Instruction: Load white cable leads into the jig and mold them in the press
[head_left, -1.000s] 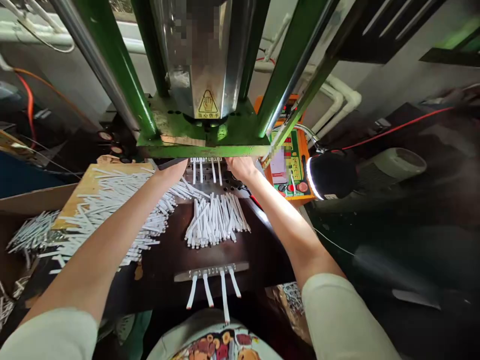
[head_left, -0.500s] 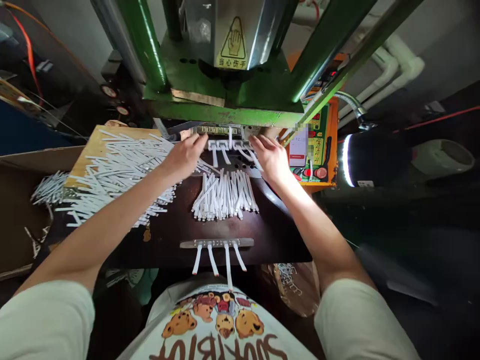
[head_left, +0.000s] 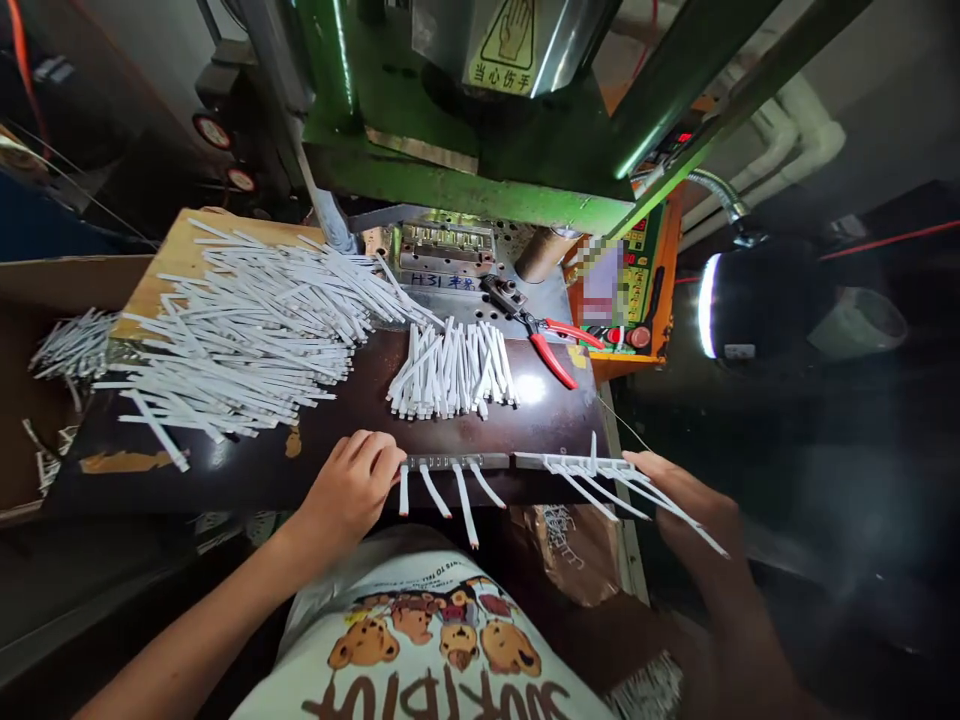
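Observation:
My left hand [head_left: 349, 490] pinches the left end of a slotted metal bar [head_left: 493, 461] at the table's front edge. Several short white cables [head_left: 463, 500] hang from that bar toward me. To its right lies a second metal bar [head_left: 531, 461], almost end to end with the first, carrying several white cables [head_left: 592, 490] joined by a white strip. My right hand [head_left: 697, 510] has its fingers closed at the right end of this piece; its lower part is dim and blurred. Farther back, a bundle of white cables [head_left: 454, 370] lies on the table.
A large heap of white cables [head_left: 255, 330] covers the left side. Red-handled pliers [head_left: 551, 360] rest below the mold [head_left: 448, 245] of a green press [head_left: 465, 185]. An orange control box [head_left: 656, 330] and a lit lamp [head_left: 709, 305] stand right. A brown bag [head_left: 577, 560] sits below the table.
Both hands have come back from the press to the table's front edge. The right one brought the joined cables along; the left took hold of the front bar. The mold and pliers are now uncovered.

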